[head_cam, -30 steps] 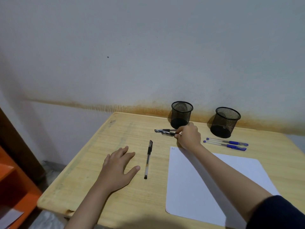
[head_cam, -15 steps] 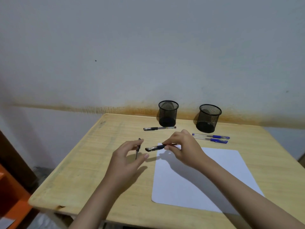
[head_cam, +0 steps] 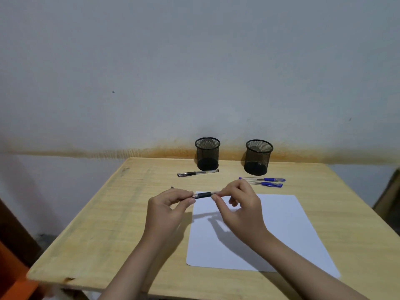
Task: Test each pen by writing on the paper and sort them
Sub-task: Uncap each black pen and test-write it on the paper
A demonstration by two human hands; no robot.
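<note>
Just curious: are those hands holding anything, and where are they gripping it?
A black pen, held level above the paper: left hand pinches its capped end, right hand its clear barrel.

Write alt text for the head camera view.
Two hands, left and right, hold a black pen level between them above the top edge of a white paper on a wooden table. Behind stand two empty black mesh cups, with another black pen and two blue pens lying in front of them.
</note>
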